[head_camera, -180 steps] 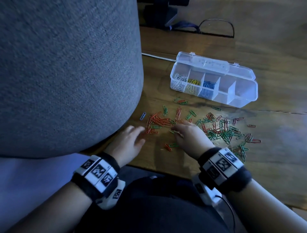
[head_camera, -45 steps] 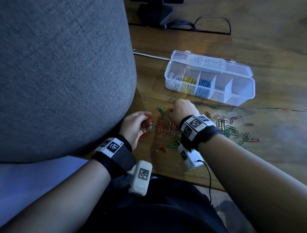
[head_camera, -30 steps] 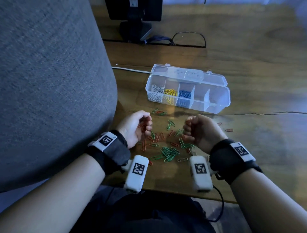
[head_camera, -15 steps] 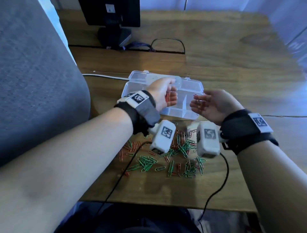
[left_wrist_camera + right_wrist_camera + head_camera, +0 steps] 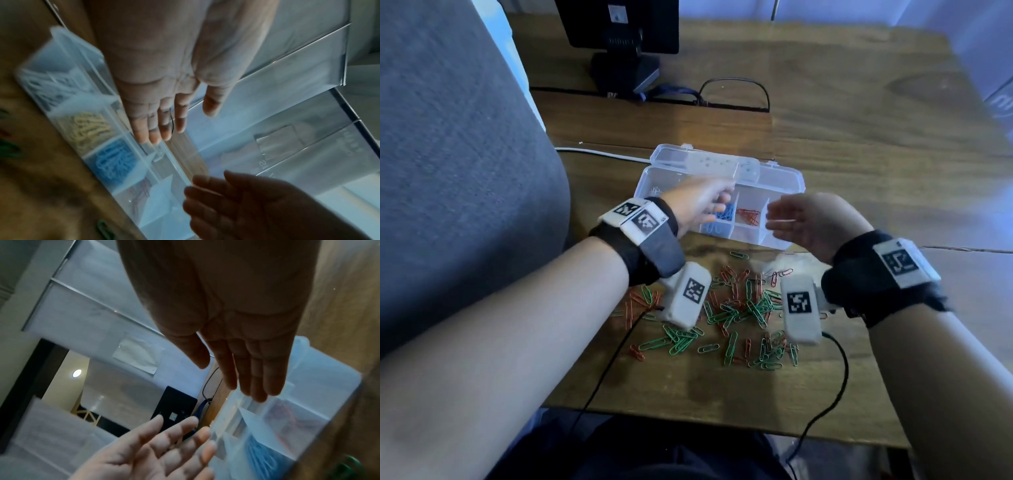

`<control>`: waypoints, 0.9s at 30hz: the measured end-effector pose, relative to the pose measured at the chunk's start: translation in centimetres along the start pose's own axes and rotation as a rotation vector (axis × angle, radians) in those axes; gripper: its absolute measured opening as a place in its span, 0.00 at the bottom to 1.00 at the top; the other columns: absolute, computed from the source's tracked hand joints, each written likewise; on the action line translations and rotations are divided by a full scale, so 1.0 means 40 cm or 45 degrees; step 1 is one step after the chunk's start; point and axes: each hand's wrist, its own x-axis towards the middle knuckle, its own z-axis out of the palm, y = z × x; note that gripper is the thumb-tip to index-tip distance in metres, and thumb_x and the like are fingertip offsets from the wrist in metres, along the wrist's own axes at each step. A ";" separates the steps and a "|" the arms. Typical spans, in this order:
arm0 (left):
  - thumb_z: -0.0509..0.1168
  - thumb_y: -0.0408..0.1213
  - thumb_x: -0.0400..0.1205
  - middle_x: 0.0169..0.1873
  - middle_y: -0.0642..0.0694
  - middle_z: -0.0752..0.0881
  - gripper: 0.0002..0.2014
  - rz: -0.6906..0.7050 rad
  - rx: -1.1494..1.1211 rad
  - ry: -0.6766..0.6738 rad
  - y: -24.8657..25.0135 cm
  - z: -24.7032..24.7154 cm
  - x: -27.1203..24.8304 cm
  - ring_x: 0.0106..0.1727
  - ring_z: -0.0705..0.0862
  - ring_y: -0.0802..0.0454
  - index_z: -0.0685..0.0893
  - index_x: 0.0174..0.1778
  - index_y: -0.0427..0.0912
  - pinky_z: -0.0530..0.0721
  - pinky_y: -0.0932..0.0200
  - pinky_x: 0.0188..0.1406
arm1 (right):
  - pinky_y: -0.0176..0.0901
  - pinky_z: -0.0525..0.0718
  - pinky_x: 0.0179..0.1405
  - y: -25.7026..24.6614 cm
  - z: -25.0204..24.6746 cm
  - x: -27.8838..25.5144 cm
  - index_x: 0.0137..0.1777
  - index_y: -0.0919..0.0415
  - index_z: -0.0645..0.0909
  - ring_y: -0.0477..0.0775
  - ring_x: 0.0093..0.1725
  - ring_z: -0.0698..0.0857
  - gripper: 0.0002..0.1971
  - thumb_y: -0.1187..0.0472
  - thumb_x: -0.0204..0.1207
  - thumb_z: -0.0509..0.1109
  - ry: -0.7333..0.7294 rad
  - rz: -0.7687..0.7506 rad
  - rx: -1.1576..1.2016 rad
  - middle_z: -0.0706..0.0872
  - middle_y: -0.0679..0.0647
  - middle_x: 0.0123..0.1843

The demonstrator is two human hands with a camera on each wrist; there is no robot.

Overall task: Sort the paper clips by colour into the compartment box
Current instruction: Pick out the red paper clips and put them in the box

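Observation:
The clear compartment box [image 5: 784,181] stands open on the wooden table, holding white [image 5: 47,87], yellow [image 5: 90,125], blue [image 5: 724,214] and red clips [image 5: 748,216] in separate compartments. My left hand [image 5: 698,202] hovers over the box's left half with fingers straight and nothing in them [image 5: 164,123]. My right hand [image 5: 804,222] is over the box's right end, palm open and empty [image 5: 251,369]. A loose pile of red and green clips [image 5: 732,311] lies on the table nearer to me, below both wrists.
A large grey cushion [image 5: 458,164] fills the left. A monitor stand [image 5: 625,72] and a black cable loop [image 5: 736,92] sit at the table's back. A white cable [image 5: 599,153] runs behind the box. Wrist-camera cables [image 5: 822,404] hang over the near table edge [image 5: 722,428].
Both hands rose from the pile to the box holding red clips, then spread open; red clips now lie in the fourth compartment. The head view tilted up.

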 end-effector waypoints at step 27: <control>0.65 0.30 0.79 0.63 0.37 0.77 0.15 0.009 1.208 0.633 -0.288 -0.238 -0.052 0.60 0.80 0.39 0.80 0.62 0.36 0.78 0.51 0.56 | 0.48 0.79 0.55 0.143 0.393 0.085 0.58 0.69 0.80 0.65 0.60 0.81 0.12 0.71 0.77 0.61 -0.008 -0.610 -1.602 0.83 0.66 0.60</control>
